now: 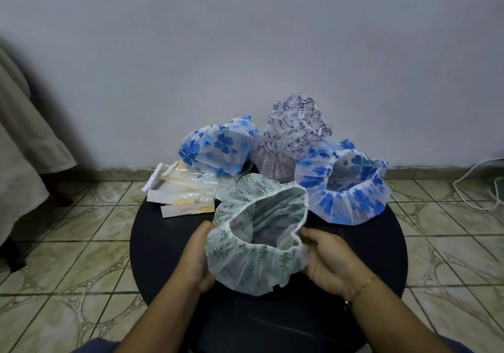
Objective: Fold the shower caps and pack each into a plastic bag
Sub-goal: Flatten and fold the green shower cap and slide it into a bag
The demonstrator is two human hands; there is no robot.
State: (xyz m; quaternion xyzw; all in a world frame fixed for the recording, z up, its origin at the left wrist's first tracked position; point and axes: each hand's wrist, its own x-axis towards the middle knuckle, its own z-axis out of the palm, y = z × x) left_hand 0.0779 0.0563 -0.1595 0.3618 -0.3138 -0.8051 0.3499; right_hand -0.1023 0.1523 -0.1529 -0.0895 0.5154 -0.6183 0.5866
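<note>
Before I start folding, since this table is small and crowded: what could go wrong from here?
The blue-flowered cap on the right overhangs the round black table edge; a nudge could drop it to the floor. The plastic bags also poke past the left rim and could slide off. The green-print cap, held by the left hand and right hand, has little bare table for folding.
</note>
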